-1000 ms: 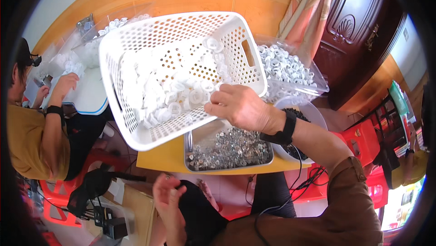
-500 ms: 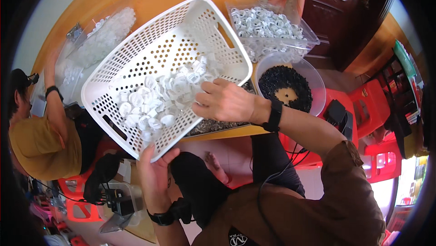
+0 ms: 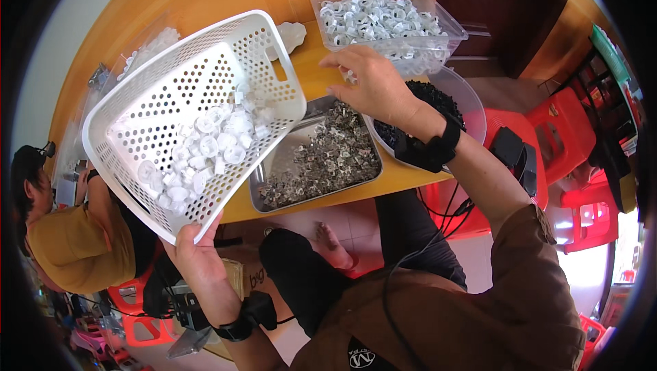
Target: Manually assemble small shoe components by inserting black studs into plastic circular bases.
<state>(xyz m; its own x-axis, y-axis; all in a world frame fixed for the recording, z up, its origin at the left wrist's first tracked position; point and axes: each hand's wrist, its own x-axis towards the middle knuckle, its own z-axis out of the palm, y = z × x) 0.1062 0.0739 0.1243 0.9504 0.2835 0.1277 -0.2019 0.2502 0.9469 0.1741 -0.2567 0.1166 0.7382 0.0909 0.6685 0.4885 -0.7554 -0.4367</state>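
Left, a perforated plastic basket (image 3: pixel 161 90) of rounded white parts (image 3: pixel 209 144) tilts, its rim clasped by the left hand (image 3: pixel 198 254). Next, a rectangular metal tray (image 3: pixel 282 159) of jagged bits (image 3: pixel 330 150). Then the right hand (image 3: pixel 376 87), fingers curved; whether its grip holds anything I cannot tell.

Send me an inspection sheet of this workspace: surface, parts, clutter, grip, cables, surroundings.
Surface: yellow table, under the metal tray.
Parts: tilted white basket with white plastic parts; tray with small metal pieces; clear bin with pale ring-like parts; round tub with black pieces.
Clutter: white object beyond the basket, kind unclear; black device on a red stool.
Grip: left hand clasps the basket's near rim; right hand between tray and bin, whether holding anything unclear.
Cables: black cables near the red stool.
Surroundings: co-worker at left; dark door beyond the bin.
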